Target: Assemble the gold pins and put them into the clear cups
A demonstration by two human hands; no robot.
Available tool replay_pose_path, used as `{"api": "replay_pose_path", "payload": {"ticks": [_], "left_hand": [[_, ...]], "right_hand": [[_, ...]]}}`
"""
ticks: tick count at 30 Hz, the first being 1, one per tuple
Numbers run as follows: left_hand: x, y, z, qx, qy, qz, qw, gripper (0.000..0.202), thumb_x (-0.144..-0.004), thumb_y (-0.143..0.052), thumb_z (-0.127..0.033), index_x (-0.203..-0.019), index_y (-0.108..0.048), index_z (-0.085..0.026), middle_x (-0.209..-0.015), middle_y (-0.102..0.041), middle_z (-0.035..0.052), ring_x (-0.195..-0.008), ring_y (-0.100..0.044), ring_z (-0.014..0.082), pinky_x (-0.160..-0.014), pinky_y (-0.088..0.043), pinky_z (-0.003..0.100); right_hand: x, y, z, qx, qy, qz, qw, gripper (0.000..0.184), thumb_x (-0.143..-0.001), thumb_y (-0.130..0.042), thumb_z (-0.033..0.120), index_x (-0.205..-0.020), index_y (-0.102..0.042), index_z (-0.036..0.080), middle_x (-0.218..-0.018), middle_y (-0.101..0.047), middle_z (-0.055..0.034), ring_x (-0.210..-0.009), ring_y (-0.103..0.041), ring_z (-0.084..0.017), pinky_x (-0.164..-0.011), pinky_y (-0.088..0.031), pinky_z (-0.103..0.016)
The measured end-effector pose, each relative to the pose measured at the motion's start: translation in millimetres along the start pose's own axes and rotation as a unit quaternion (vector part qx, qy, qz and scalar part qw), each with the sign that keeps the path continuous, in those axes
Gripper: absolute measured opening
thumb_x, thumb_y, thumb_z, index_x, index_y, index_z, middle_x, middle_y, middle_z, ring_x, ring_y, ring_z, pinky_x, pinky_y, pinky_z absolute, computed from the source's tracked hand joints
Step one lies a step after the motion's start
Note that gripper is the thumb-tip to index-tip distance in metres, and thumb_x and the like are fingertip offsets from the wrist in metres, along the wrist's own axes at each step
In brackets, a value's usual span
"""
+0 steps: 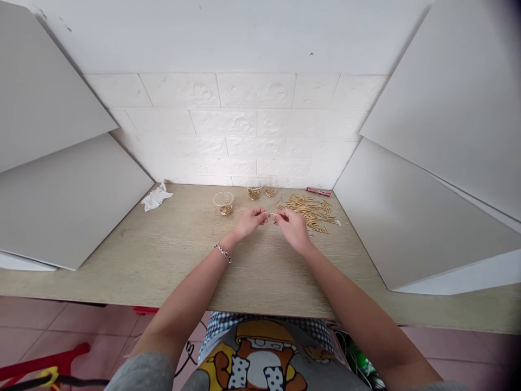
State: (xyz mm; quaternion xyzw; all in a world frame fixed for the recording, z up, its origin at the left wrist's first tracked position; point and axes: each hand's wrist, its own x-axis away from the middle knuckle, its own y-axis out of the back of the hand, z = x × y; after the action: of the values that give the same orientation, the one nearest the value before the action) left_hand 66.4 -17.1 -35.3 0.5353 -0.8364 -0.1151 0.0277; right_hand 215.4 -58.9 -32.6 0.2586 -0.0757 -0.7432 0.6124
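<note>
My left hand (252, 221) and my right hand (292, 227) meet over the middle of the wooden table (171, 255), fingertips pinched together. Between them is a small thin golden piece (272, 215), too small to name for sure. A heap of thin golden pins (311, 210) lies just beyond my right hand. Three clear plastic cups with golden bits stand behind my hands: one on the left (223, 203), two near the wall (254, 191) (271, 190). A bracelet (223, 252) is on my left wrist.
A crumpled white tissue (156, 197) lies at the table's far left. A small red packet (318, 191) lies by the wall at the right. White panels (69, 201) (411, 228) close in both sides. A white brick wall stands behind.
</note>
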Motion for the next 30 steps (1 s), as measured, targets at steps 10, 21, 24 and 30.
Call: {"api": "replay_pose_path", "payload": {"ticks": [10,21,24,30], "left_hand": [[4,0.8,-4,-0.148,-0.01,-0.023,0.989,0.023,-0.076,-0.049,-0.035,-0.063,-0.054,-0.017,-0.058,-0.054,-0.002,-0.057,-0.049,0.011,-0.055,-0.038,0.022],[-1,5.4,1,-0.021,0.005,0.033,0.999,0.026,-0.074,-0.054,-0.038,-0.063,-0.054,-0.015,-0.058,-0.055,-0.0018,-0.053,-0.047,0.0083,-0.055,-0.038,0.022],[-1,3.8,1,-0.024,0.01,0.019,0.999,0.025,-0.074,-0.055,-0.038,-0.062,-0.054,-0.015,-0.058,-0.055,-0.0017,-0.053,-0.047,0.0087,-0.056,-0.037,0.022],[1,-0.8,0,-0.032,-0.014,-0.017,0.999,0.026,-0.075,-0.052,-0.037,-0.061,-0.053,-0.015,-0.057,-0.053,-0.0021,-0.054,-0.046,0.0092,-0.056,-0.037,0.022]], "right_hand": [[-3,11,-5,0.138,0.154,0.048,0.977,0.014,-0.079,-0.05,0.019,-0.073,-0.063,0.018,-0.072,-0.066,-0.0047,-0.07,-0.058,-0.016,-0.067,-0.041,-0.028],[-6,4,-6,-0.112,-0.05,0.077,0.989,0.012,-0.071,-0.055,0.027,-0.071,-0.061,0.016,-0.063,-0.064,-0.0016,-0.061,-0.063,-0.016,-0.063,-0.047,-0.029],[-6,2,-8,-0.131,-0.05,0.065,0.988,0.013,-0.069,-0.056,0.029,-0.068,-0.06,0.017,-0.062,-0.063,-0.0014,-0.06,-0.062,-0.016,-0.063,-0.048,-0.03],[-5,-5,-7,-0.219,-0.087,0.062,0.97,0.017,-0.068,-0.057,0.033,-0.068,-0.06,0.016,-0.063,-0.064,-0.0028,-0.057,-0.061,-0.016,-0.061,-0.05,-0.031]]}}
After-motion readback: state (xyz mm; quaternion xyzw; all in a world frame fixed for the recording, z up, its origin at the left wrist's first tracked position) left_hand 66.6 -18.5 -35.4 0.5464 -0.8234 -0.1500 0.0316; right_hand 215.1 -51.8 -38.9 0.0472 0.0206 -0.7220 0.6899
